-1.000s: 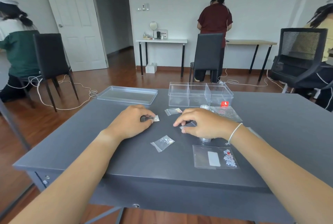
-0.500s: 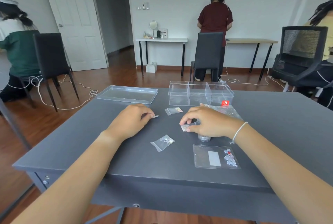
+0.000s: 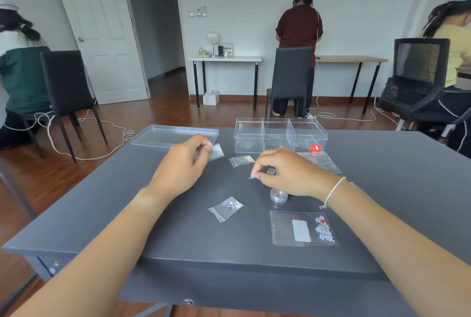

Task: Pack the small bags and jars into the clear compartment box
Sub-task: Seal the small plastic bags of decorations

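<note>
My left hand [image 3: 182,166] pinches a small glittery bag [image 3: 216,152] lifted off the grey table [image 3: 127,202]. To its right, my right hand [image 3: 285,172] pinches another small bag [image 3: 265,173] just above the tabletop. A small clear jar [image 3: 278,195] stands under my right wrist. The clear compartment box [image 3: 280,134] sits at the table's far edge, with three sections. Loose bags lie around: one small bag [image 3: 241,160] before the box, one [image 3: 226,208] near the middle, and a larger bag with snowflake pieces [image 3: 303,231] near the front.
The box's clear lid [image 3: 174,135] lies at the far left of the table. A larger glitter bag with a red tag [image 3: 318,160] lies right of my hands. Chairs, cables and three people working at other desks surround the table.
Both hands have lifted from the tabletop, each raising a small bag. The left hand moved forward toward the lid and box.
</note>
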A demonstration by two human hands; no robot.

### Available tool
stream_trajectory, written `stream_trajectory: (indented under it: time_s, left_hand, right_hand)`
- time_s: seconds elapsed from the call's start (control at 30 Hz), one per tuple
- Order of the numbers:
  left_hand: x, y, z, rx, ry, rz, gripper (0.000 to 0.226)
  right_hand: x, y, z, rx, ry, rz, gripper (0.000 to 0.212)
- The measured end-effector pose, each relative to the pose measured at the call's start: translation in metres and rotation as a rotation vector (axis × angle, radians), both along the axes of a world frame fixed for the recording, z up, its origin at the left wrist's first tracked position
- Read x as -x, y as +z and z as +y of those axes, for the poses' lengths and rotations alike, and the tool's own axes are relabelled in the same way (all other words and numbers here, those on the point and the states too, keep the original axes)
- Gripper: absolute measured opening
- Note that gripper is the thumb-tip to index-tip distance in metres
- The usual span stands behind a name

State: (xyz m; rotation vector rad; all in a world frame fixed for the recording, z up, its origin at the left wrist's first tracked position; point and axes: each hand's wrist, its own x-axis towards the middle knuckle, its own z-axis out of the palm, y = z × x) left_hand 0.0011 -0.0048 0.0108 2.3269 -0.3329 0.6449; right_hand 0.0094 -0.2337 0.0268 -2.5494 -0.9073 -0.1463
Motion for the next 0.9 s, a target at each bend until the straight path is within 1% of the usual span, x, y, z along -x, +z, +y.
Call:
stream_trajectory:
  time_s: [0.13, 0.2, 0.3, 0.43, 0.57, 0.63, 0.73, 0.8, 0.9]
  left_hand:
    - [-0.009, 0.005, -0.004, 0.109, -0.047, 0.04, 0.016]
    - [-0.014, 0.01, -0.007, 0.167, -0.08, 0.051, 0.021]
    - [-0.024, 0.017, -0.011, 0.186, -0.103, 0.046, 0.025]
    - [-0.043, 0.023, -0.016, 0.198, -0.115, 0.042, 0.02]
    - [-0.065, 0.029, -0.026, 0.283, -0.117, 0.034, 0.018]
    - [-0.076, 0.033, -0.032, 0.329, -0.101, 0.047, 0.017]
    - [-0.09, 0.038, -0.04, 0.387, -0.12, 0.063, 0.02]
    - [-0.099, 0.039, -0.045, 0.384, -0.115, 0.071, 0.021]
    - [-0.111, 0.035, -0.048, 0.351, -0.084, 0.076, 0.014]
  right_hand:
    - [-0.005, 0.008, -0.002, -0.169, -0.004, 0.027, 0.014]
    - [-0.01, 0.014, -0.002, -0.218, -0.02, 0.01, 0.014]
    - [-0.022, 0.022, -0.001, -0.3, -0.026, -0.011, 0.014]
    - [-0.044, 0.029, 0.0, -0.42, -0.071, 0.013, 0.012]
    - [-0.067, 0.033, 0.0, -0.51, -0.151, 0.029, 0.016]
    - [-0.077, 0.035, 0.001, -0.52, -0.177, 0.048, 0.021]
    - [-0.087, 0.037, 0.001, -0.463, -0.19, 0.077, 0.033]
    - [-0.092, 0.037, 0.001, -0.412, -0.19, 0.075, 0.042]
    - [-0.099, 0.038, 0.001, -0.375, -0.177, 0.055, 0.048]
